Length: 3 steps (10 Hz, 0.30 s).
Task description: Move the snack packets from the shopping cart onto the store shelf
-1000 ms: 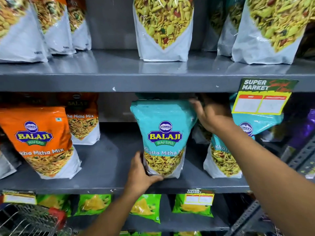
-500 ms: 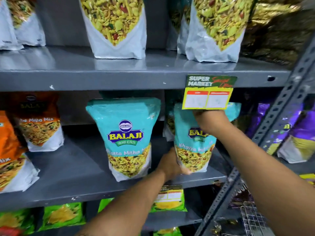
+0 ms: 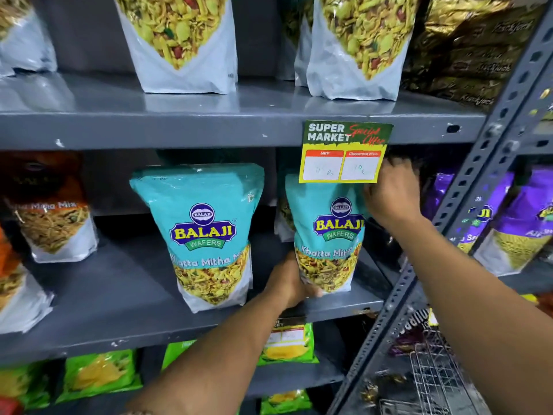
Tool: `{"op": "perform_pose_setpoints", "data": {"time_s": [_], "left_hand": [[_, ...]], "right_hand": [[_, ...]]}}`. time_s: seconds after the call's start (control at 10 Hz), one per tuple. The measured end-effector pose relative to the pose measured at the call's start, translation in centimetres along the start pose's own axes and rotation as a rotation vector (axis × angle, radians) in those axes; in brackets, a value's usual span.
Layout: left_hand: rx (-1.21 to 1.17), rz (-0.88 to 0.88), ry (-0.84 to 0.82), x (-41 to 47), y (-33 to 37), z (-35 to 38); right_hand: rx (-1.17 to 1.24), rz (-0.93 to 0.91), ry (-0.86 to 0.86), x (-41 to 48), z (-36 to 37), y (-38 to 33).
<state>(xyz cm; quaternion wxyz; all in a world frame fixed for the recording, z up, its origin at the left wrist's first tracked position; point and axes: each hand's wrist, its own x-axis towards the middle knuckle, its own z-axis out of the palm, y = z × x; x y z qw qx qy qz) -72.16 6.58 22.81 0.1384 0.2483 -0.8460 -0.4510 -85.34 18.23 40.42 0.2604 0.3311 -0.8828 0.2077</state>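
Two teal Balaji Khatta Mitha packets stand upright on the middle grey shelf. The left teal packet stands free. My left hand grips the lower left corner of the right teal packet, and my right hand holds its upper right edge, just under a yellow price tag. A bit of a wire shopping cart shows at the lower right.
Orange-brown Mitha Mix packets stand to the left. White-bottomed mix packets line the top shelf. Green packets lie on the bottom shelf. A slotted grey upright borders the bay; purple packets sit beyond it.
My view swung right. My left hand left the first teal packet and moved to the second; both hands have shifted that packet slightly right, out toward the shelf front.
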Motion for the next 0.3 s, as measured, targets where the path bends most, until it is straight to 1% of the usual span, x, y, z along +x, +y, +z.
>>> {"op": "perform_pose_setpoints", "data": {"time_s": [0.1, 0.2, 0.3], "left_hand": [[-0.063, -0.019, -0.060, -0.2, 0.6, -0.6], [-0.066, 0.056, -0.068, -1.8, 0.1, -1.3], [0.149, 0.309, 0.109, -6.5, -1.2, -3.6]], "right_hand": [[0.120, -0.015, 0.066, -0.6, 0.1, -1.6], [0.210, -0.058, 0.095, -3.4, 0.5, -1.4], [0.420, -0.178, 0.197, -8.4, -1.0, -0.3]]}}
